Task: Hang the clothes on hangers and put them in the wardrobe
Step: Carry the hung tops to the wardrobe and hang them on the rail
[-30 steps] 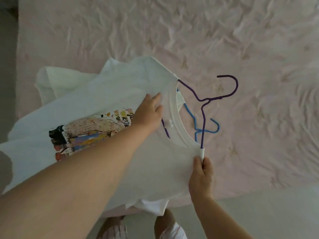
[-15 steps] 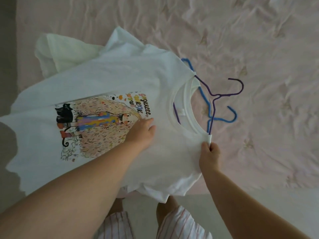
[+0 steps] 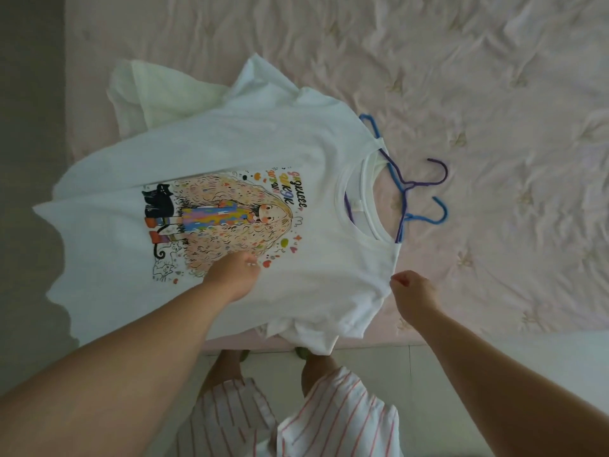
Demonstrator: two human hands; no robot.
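T-shirt on hanger, shoulders not yet squared

T-shirt [image 3: 250, 179] lies face up on the pink bedspread [image 3: 494, 94], collar pointing right, hem hanging off the near edge of the bed. Purple hanger [image 3: 416, 183] is already through the neck: hook sticks out past the collar, a bit of purple wire shows inside the neck opening. Blue hanger [image 3: 425, 219] lies under or beside it, partly covered by the shirt, and looks spare. A second pale garment [image 3: 148, 94] sits under the far sleeve.

Left hand [image 3: 235, 275] rests on the chest print, fingers bent down into the cloth; cannot tell if it grips a fold or only presses. Right hand [image 3: 413, 291] is curled at the near shoulder edge and looks to be pinching the seam.

Step in hand, my read: seat the shoulders on the hanger arms.
- Pull the near shoulder seam outward until the arm end sits right at it.
- Use the other hand to keep the body flat so the collar stays centred on the hook.
- Check the far shoulder too; it's hidden under cloth.
- Lift by the purple hook only, or the blue one may snag and come along.
- Wardrobe isn't in view.
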